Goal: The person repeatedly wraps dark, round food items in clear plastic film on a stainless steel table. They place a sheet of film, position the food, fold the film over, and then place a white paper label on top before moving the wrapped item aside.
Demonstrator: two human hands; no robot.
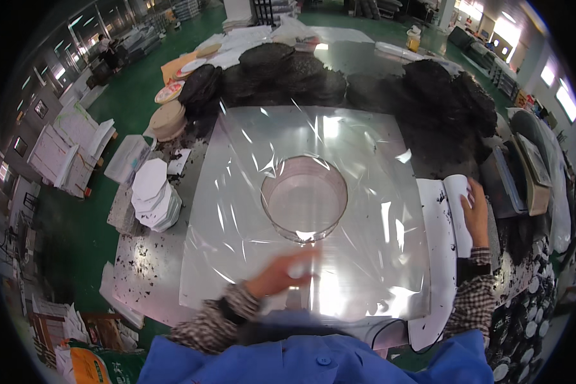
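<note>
A clear plastic sheet point(240, 201) lies spread over the metal tabletop before me, with creases that catch the light. At its middle stands a round, shallow ring point(269, 211) with a thin rim; whether the sheet passes over or under it I cannot tell. My left hand point(285, 271), blurred by motion, hovers by the near side of the ring, thumb and fingers apart, and nothing shows in it. To the right, my right hand point(476, 211) has its fingers curled over the rolled edge of a long piece of white paper point(437, 269).
Dark, flaky round sheets point(278, 72) are heaped along the far side. On the left stand white octagonal pieces point(156, 206), a plastic box point(127, 158) and tan discs point(168, 120). Plastic bins point(504, 182) line the right edge. A black cord point(389, 326) hangs near my waist.
</note>
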